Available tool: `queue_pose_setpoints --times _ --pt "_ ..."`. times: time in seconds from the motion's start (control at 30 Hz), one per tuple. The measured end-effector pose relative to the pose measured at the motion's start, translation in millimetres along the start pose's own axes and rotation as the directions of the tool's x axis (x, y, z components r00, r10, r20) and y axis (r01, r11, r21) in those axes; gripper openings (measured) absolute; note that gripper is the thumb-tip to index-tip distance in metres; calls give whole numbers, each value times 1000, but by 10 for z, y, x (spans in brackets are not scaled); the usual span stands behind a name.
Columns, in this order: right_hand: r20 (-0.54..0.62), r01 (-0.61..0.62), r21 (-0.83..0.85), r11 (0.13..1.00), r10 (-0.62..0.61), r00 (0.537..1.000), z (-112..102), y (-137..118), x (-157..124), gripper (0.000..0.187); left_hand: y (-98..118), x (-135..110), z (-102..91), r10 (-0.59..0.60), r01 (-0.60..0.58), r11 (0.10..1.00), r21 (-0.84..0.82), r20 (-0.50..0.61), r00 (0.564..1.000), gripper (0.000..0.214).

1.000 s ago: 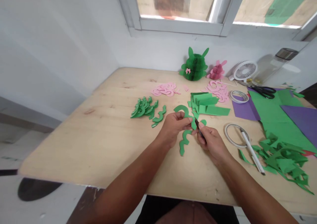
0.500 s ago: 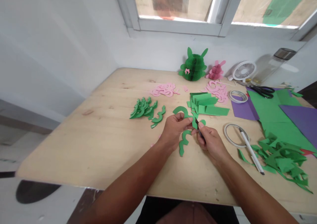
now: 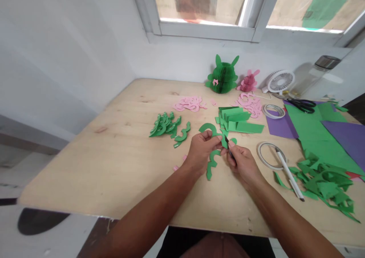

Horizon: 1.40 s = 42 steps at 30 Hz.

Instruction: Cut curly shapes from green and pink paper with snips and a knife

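My left hand [image 3: 203,148] pinches a curved green paper cutout [image 3: 208,127] between thumb and fingers. My right hand [image 3: 242,157] grips a slim dark tool [image 3: 231,153], mostly covered by the fingers. Its pointed tip meets the green paper at my left fingertips; whether it is a blade or small scissors I cannot make out. Just below the hands lies a wavy green cutout [image 3: 211,166] on the table. Further left sits a pile of folded green wavy cutouts [image 3: 164,125], with one more cutout [image 3: 183,134] beside it. Folded green paper strips [image 3: 239,119] are stacked beyond my hands.
Pink cutouts [image 3: 189,103] lie toward the back. A green honeycomb paper figure [image 3: 224,77] and a smaller pink one [image 3: 248,81] stand by the wall, left of a fan [image 3: 281,81]. At right are tape rolls [image 3: 273,111], black scissors [image 3: 302,105], a white pen [image 3: 290,175] and green scraps [image 3: 327,185].
My left forearm has shifted slightly, showing more of the small pink pieces beside it. Both hands stay at the green cutout with almost the same grip.
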State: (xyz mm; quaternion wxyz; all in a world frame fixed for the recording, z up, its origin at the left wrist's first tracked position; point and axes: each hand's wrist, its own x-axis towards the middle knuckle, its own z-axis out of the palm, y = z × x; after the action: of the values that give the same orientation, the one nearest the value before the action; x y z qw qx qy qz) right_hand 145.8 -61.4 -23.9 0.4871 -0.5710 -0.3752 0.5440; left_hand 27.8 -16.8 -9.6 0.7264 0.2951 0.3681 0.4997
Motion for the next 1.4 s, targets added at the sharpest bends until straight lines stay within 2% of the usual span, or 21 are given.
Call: queue_pose_setpoints --times 1.4 --pt "-8 8 -11 1000 -8 1000 -5 21 6 54 -9 -4 0 2 -2 1000 12 0 1000 25"
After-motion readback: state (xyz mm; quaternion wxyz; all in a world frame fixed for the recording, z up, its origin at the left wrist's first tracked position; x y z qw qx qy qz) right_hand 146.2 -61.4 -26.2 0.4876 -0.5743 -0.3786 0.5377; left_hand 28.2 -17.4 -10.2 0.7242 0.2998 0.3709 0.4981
